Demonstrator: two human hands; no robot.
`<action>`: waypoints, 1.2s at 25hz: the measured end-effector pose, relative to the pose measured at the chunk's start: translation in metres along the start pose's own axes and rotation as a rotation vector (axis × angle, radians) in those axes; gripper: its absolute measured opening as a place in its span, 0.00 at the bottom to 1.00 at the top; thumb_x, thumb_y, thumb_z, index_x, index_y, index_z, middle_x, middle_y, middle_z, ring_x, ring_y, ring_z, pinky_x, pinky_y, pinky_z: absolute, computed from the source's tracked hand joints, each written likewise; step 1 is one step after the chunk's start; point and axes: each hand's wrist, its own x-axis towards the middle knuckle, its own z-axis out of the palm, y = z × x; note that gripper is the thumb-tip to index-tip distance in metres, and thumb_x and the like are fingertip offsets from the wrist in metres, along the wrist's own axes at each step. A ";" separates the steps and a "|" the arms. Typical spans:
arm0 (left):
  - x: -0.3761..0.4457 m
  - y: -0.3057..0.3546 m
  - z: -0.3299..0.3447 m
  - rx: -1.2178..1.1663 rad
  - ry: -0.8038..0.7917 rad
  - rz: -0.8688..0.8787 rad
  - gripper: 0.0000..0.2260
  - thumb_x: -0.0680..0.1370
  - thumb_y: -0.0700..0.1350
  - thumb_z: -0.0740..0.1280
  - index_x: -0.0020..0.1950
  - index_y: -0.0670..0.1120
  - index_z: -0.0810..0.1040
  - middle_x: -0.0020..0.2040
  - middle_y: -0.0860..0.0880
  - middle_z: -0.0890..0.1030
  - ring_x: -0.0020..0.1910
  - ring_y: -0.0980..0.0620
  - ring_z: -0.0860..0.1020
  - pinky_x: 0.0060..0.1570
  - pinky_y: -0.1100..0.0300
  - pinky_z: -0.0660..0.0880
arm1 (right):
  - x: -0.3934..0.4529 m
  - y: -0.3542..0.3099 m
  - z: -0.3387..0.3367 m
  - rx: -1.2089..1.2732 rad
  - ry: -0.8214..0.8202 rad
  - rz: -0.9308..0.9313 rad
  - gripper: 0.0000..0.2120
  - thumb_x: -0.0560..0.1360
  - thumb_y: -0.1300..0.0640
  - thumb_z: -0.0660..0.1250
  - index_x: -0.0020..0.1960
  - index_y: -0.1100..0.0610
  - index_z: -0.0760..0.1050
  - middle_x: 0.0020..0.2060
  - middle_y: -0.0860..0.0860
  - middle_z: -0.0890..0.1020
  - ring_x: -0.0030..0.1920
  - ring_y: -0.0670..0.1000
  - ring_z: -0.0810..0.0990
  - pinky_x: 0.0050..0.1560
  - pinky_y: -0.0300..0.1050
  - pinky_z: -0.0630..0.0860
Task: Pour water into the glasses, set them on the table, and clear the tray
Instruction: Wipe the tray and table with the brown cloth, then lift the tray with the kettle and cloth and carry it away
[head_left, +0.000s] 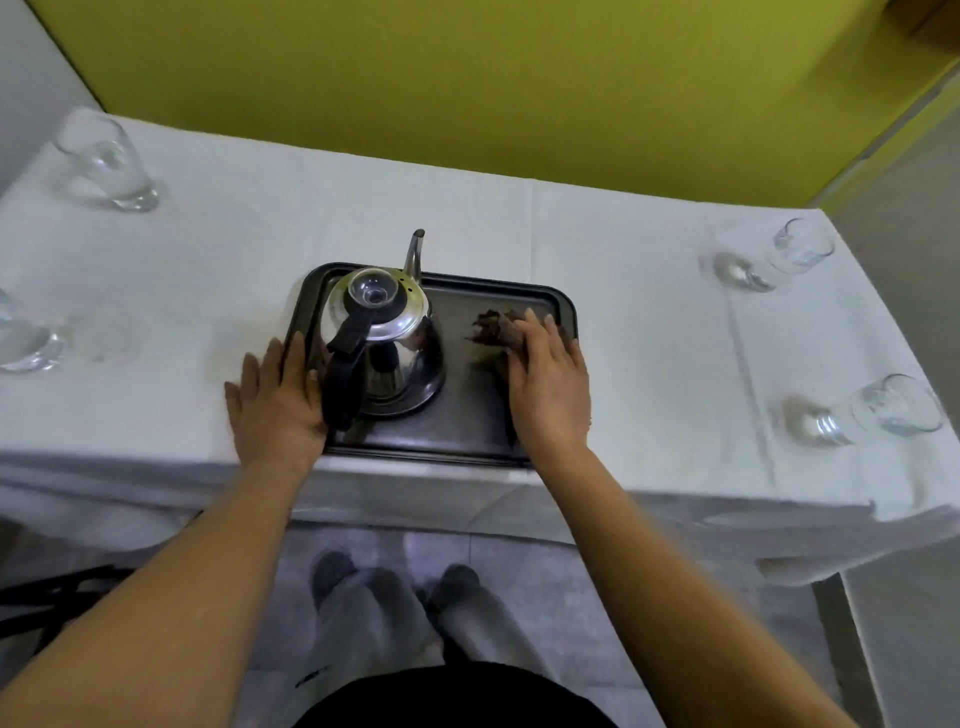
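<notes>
Our grip is not closed on anything at this moment: both hands lie flat with the fingers straight. Our left hand (278, 397) rests on the left short edge of the tray (563, 312), partly on the desk (519, 228), and our right hand (548, 382) lies on the right part of the tray, near its right edge.

We think the coming move is to lift the tray away, and it depends on this relation: the tray lies with its long axis from left to right, directly between our two hands, at the near edge of the desk. So each hand is already beside its own short end. The kettle (387, 338) stands on the left half of the tray, its handle touching or almost touching our left hand, so the weight is more on the left side.

We count one tray, one kettle and four glasses: two on the left side of the desk (106, 166) (26, 338) and two on the right side (774, 254) (862, 410). All four stand well apart from the tray, with water in them as far as we can see.
</notes>
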 end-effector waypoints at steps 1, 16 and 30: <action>0.000 0.001 -0.001 -0.011 -0.013 -0.010 0.30 0.79 0.48 0.62 0.78 0.51 0.54 0.77 0.44 0.60 0.75 0.37 0.57 0.71 0.38 0.55 | -0.001 -0.006 0.013 -0.070 -0.083 -0.003 0.18 0.82 0.53 0.55 0.70 0.53 0.69 0.75 0.50 0.67 0.77 0.52 0.58 0.77 0.54 0.52; 0.004 0.000 -0.017 -0.108 0.047 -0.040 0.22 0.82 0.54 0.53 0.76 0.52 0.61 0.75 0.44 0.65 0.73 0.40 0.61 0.72 0.41 0.54 | 0.004 -0.007 0.032 -0.107 -0.156 0.077 0.26 0.82 0.43 0.45 0.79 0.47 0.55 0.79 0.48 0.55 0.79 0.51 0.49 0.78 0.53 0.43; 0.040 0.014 -0.026 -0.082 0.008 -0.191 0.20 0.83 0.55 0.49 0.52 0.40 0.68 0.46 0.38 0.80 0.42 0.36 0.78 0.34 0.52 0.66 | 0.018 0.040 0.023 -0.226 0.070 0.574 0.17 0.83 0.48 0.49 0.50 0.59 0.69 0.41 0.55 0.82 0.40 0.59 0.79 0.52 0.54 0.66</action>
